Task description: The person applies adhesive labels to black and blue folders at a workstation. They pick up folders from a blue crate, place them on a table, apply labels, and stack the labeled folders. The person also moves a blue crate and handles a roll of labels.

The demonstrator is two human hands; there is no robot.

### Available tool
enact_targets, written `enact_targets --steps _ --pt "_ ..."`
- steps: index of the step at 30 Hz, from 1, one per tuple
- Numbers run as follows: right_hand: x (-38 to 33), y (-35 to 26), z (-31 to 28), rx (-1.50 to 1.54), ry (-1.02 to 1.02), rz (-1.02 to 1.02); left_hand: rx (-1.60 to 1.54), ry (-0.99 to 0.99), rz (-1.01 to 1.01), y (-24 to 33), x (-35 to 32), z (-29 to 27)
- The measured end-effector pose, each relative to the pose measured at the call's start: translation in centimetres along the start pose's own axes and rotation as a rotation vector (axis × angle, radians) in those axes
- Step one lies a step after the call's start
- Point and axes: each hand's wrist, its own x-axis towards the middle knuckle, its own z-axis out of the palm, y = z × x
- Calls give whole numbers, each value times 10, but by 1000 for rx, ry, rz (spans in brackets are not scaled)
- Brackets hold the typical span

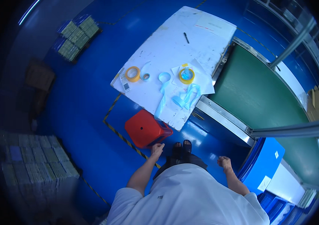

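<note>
My left hand (157, 149) hangs just at the near edge of a red plastic stool (141, 128), its fingers curled in; I see nothing held in it. Out to the right, over the blue floor, my right hand (224, 162) is loosely closed, with nothing showing in it. In front of me is a white worktable (159, 45). On it lie an orange tape roll (132, 74), a yellow tape roll (186, 76), light-blue tape strips (162, 101), a light-blue roll (178, 101), a small handheld device (125, 84) and a black pen (186, 38).
A green conveyor belt (253, 82) with a metal frame runs along the right. Blue sheets (262, 161) lean beside it. Stacked bundles (35, 157) stand at left, and another pallet stack (76, 36) stands farther off. Striped tape (110, 108) marks the floor.
</note>
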Motion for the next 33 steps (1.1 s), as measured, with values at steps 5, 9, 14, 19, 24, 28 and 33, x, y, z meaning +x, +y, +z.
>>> enact_targets --steps 5,9,14,19,24,28,33 --pt "50 -92 71 -68 -271 -129 -184 111 82 7 -15 3" --pt "28 -149 121 171 -338 -153 -174 186 396 91 21 0" --pt "15 -126 121 15 -389 -68 209 292 775 260 66 6" --pt "-6 -87 78 -21 -269 50 774 426 679 344 134 19" --pt "-10 -55 54 139 -108 115 761 327 837 358 142 10" --pt "-25 -122 98 228 -124 -12 -230 -162 716 343 73 -11" --pt "-49 -251 178 337 -436 -242 -595 -428 525 293 -44 -14"
